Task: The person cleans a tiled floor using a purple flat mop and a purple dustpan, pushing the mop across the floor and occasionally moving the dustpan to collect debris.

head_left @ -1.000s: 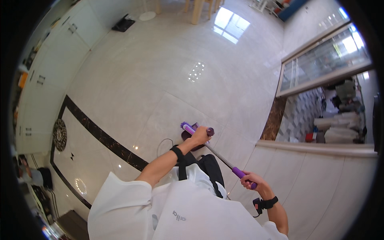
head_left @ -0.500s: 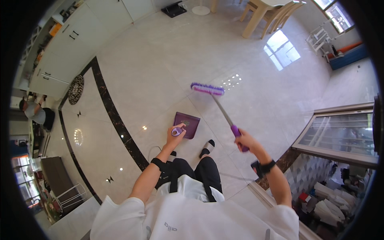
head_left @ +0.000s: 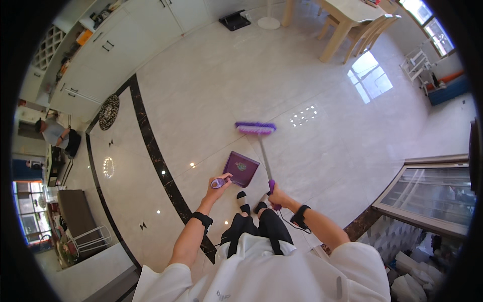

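Observation:
My left hand (head_left: 218,184) is closed round the purple handle end of a dustpan. Its dark purple pan (head_left: 243,170) lies low over the floor just ahead of my feet, with a small green mark or bit of matter inside; I cannot tell which. In my right hand (head_left: 280,196) is the purple grip of a broom, its grey stick (head_left: 266,158) running away from me. The broom's purple and white bristle head (head_left: 255,128) is beyond the pan, apart from it, and slightly blurred.
Glossy pale tiles (head_left: 201,95) cover the floor, crossed by a dark border strip (head_left: 146,131). White cabinets (head_left: 131,40) line the far left. A table (head_left: 347,15) with chairs stands far right, a sliding glass door (head_left: 427,186) nearer. Another person (head_left: 59,137) is at the left.
The broom has swung left and closer to me, its head now nearer the dustpan's far side. My right hand has moved left. My feet have shifted, and the view has turned a little.

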`<state>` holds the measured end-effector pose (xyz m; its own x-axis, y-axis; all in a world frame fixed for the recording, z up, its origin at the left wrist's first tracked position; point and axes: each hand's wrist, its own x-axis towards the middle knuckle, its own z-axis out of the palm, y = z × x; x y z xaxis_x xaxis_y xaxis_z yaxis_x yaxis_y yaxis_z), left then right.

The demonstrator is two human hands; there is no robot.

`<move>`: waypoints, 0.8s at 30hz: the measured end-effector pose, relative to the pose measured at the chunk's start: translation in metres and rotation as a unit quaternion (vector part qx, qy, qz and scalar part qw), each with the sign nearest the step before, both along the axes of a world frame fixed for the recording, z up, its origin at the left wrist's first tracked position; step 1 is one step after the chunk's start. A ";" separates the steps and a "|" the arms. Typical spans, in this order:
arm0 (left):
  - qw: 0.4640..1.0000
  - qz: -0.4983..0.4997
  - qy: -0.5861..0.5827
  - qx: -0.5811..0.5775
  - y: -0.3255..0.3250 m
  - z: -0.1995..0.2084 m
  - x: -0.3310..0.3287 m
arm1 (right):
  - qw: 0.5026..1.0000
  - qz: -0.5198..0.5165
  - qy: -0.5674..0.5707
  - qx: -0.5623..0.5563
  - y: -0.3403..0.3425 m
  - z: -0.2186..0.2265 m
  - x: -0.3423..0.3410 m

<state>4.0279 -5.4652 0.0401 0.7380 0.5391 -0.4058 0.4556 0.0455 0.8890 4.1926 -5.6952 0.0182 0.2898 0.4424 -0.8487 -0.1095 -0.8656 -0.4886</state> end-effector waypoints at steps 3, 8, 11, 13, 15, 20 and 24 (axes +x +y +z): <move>0.998 -0.038 -0.026 0.044 0.010 -0.002 0.009 | 0.989 -0.025 0.144 0.014 -0.031 0.060 0.000; 0.996 0.003 -0.047 0.076 0.020 0.009 0.054 | 0.924 -0.160 0.346 -0.032 -0.030 0.127 0.041; 0.997 0.041 -0.012 0.068 0.021 0.023 0.095 | 0.917 -0.152 0.367 -0.034 -0.033 0.156 0.077; 0.994 0.003 -0.008 0.112 0.017 0.031 0.120 | 0.920 -0.140 0.363 -0.044 -0.041 0.173 0.106; 0.989 -0.026 -0.030 0.140 0.014 0.038 0.148 | 0.912 -0.175 0.370 -0.030 -0.053 0.190 0.143; 0.991 -0.047 -0.049 0.114 -0.009 0.045 0.258 | 0.927 -0.224 0.301 -0.028 -0.093 0.217 0.274; 0.992 -0.073 -0.067 0.082 -0.038 0.042 0.367 | 0.963 -0.181 0.200 -0.022 -0.112 0.204 0.400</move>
